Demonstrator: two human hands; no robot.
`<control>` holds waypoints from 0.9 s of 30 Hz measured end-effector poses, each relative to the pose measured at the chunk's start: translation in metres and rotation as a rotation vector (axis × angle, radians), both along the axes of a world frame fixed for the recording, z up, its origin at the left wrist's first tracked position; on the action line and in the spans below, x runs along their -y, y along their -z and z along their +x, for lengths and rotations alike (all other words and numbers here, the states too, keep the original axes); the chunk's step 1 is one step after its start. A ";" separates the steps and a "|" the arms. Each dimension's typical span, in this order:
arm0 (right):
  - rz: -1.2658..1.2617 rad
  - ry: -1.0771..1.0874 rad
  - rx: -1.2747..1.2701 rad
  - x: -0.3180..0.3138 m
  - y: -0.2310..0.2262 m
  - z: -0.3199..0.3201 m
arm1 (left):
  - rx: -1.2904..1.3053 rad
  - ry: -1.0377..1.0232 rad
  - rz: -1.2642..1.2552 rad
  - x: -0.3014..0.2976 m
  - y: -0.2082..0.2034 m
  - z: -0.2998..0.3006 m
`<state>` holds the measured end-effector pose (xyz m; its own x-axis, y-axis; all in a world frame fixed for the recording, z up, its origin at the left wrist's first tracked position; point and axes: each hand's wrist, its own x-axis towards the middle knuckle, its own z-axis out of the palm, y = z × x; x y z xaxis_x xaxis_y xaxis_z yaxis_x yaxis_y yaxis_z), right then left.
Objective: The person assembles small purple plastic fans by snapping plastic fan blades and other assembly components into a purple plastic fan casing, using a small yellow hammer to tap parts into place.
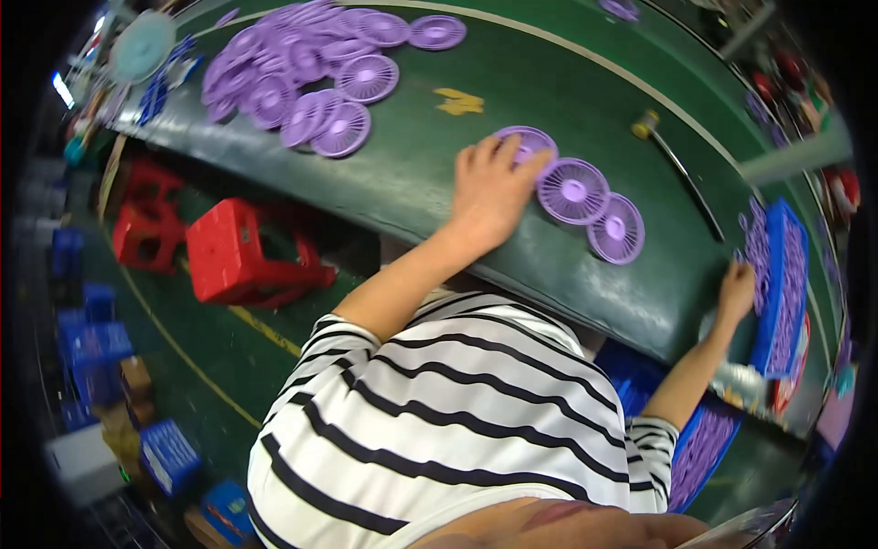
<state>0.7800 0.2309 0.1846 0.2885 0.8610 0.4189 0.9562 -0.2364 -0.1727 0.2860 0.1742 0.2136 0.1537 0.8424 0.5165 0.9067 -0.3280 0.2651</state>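
Note:
Three round purple fan grilles lie in an overlapping row on the green table. My left hand (pixel 491 190) is over the farthest grille (pixel 527 139), its thumb and fingers closed at the rim. Beside it sit the middle grille (pixel 573 190) and the nearest grille (pixel 616 229), both flat and untouched. Far to the right, my right hand (pixel 737 293) reaches to a heap of small purple plastic parts (pixel 755 240) beside a blue crate (pixel 777 306). Its fingers are pinched together; what they hold is too small to tell.
A big pile of purple grilles (pixel 293 59) covers the table's far left. A yellow-headed hammer (pixel 679 165) lies at the right. Red stools (pixel 240 252) stand below the table's left edge. Another blue crate of purple parts (pixel 704 453) is beneath my right arm.

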 end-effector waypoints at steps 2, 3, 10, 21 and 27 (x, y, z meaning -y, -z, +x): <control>0.062 -0.030 0.025 -0.003 0.002 0.005 | 0.041 -0.016 0.002 0.003 0.002 -0.006; 0.091 -0.045 0.042 -0.005 0.003 0.007 | 0.098 0.011 0.004 0.003 0.002 -0.010; 0.101 0.178 0.155 -0.001 -0.008 -0.014 | 0.157 -0.837 0.206 -0.010 -0.001 -0.156; 0.035 -0.043 -0.148 0.027 -0.024 -0.086 | 0.350 -1.164 -0.102 0.000 0.009 -0.215; 0.268 -0.243 -0.219 0.038 -0.026 -0.132 | 0.309 -1.138 -0.111 -0.019 0.017 -0.227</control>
